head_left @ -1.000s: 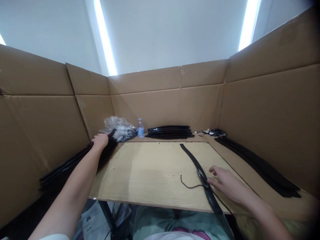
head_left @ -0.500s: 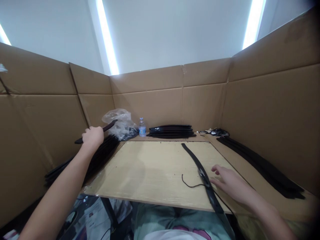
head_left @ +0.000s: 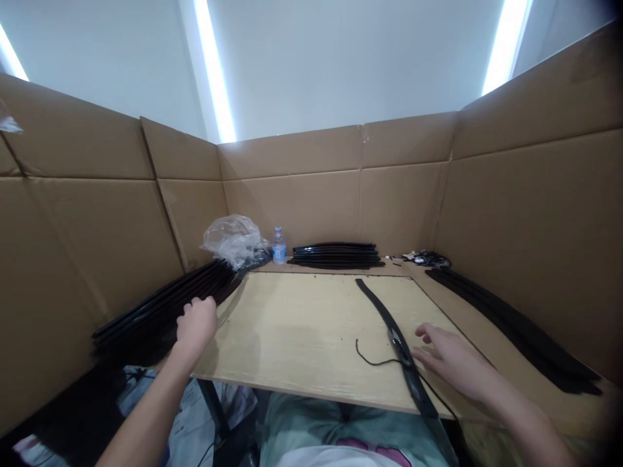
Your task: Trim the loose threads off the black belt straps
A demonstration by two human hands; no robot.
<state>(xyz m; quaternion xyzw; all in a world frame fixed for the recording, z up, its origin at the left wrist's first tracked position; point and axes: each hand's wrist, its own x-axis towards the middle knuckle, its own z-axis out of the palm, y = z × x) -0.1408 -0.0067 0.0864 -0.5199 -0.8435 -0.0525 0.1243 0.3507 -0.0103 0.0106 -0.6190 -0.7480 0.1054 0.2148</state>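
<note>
My left hand [head_left: 197,319] is closed around a curved black strip [head_left: 232,290] at the board's left edge. The strip's far end shows beyond my knuckles; its near part is hidden by my hand and arm. On the right, another long black strip [head_left: 379,310] lies lengthwise, its near end hanging past the front edge. A shiny dark piece [head_left: 400,344] sits on its middle, and a thin black cord [head_left: 372,362] crosses there. Just right of it, my right hand [head_left: 450,357] hovers with thumb and fingers apart, holding nothing.
Black strips are piled at the left [head_left: 160,305], stacked at the back [head_left: 335,254] and laid along the right [head_left: 511,331]. A plastic bag [head_left: 233,237], a water bottle [head_left: 279,246] and small tangled parts [head_left: 428,258] stand behind the pale board [head_left: 287,324]. Cardboard walls [head_left: 302,201] enclose three sides.
My left hand has come down and right with the black strip, from above the left pile to the board's edge. My right hand has stayed in place beside the other strip.
</note>
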